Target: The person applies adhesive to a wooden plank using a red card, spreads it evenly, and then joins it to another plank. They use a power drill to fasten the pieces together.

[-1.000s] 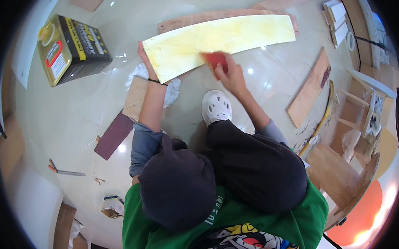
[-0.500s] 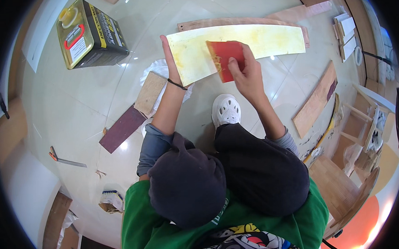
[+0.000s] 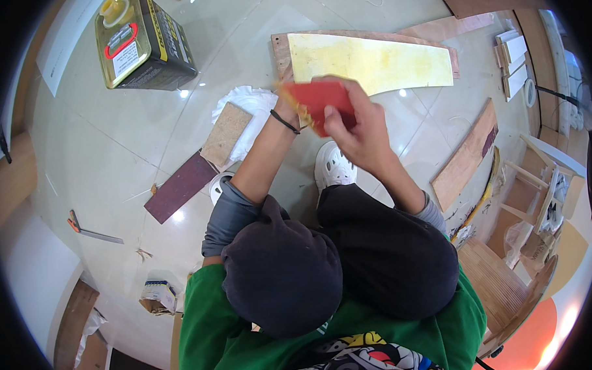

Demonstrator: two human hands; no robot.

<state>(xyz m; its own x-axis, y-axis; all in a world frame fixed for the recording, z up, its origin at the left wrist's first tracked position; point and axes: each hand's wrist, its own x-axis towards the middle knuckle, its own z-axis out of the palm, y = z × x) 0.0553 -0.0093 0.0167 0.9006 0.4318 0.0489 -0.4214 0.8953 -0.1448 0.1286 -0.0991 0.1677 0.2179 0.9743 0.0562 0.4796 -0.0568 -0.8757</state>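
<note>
A red spreader card (image 3: 322, 102), flat and roughly rectangular, sits tilted between the two hands: the right hand (image 3: 359, 134) pinches its right side from above, and the left hand (image 3: 287, 107) meets its left edge, where a yellowish smear shows. Just beyond both hands lies a long, curved, yellow-coated panel (image 3: 376, 61), flat on the floor atop a brown wooden board.

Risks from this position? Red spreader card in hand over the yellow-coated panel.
1. Both hands, left hand and right hand, hold the red card lifted off the yellow-coated panel; anything clinging to the card may drip onto the tiled floor or the white shoe.
2. The metal can stands with its top cap apparently off, so a bump might spill it.
3. Loose wood pieces, such as the plank, lie close by; a trip seems possible.
</note>
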